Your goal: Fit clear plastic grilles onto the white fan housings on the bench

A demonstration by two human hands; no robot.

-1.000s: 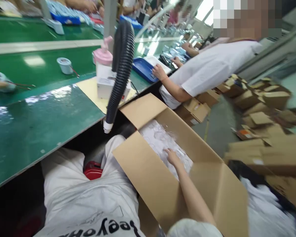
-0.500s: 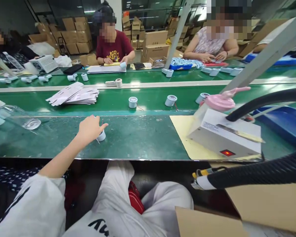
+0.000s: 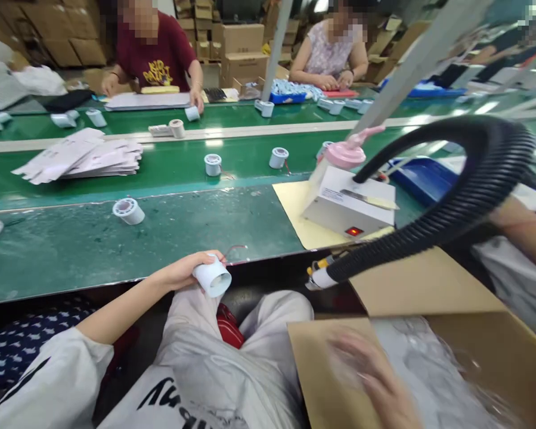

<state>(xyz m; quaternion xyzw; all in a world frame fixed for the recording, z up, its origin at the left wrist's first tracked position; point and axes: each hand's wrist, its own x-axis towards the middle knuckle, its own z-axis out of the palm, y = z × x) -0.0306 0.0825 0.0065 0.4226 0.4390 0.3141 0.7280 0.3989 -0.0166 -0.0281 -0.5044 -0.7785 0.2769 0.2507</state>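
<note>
My left hand (image 3: 191, 268) is closed around a white plastic cylinder (image 3: 213, 277), tilted so its open end faces me. A thin red wire (image 3: 235, 247) trails from behind it. The cylinder is held just off the table's front edge, above my lap. Over the flap of a cardboard box (image 3: 312, 363), my right hand (image 3: 375, 369) is smeared by motion. Its fingers are curled round a clear plastic piece (image 3: 343, 363), whose shape is blurred. Clear plastic wrapping (image 3: 428, 369) lies inside the box.
Another white cylinder (image 3: 129, 211) stands on the green table (image 3: 71, 250). More sit on the belt beyond, near stacked paper sheets (image 3: 84, 158). On the right are a grey box-shaped device (image 3: 352, 202) with a lit red switch and a thick black hose (image 3: 428, 232). Co-workers sit opposite.
My left hand has brought a white cylinder from the table towards my lap. My right hand has come into view at the cardboard box. The view has turned right and down.
</note>
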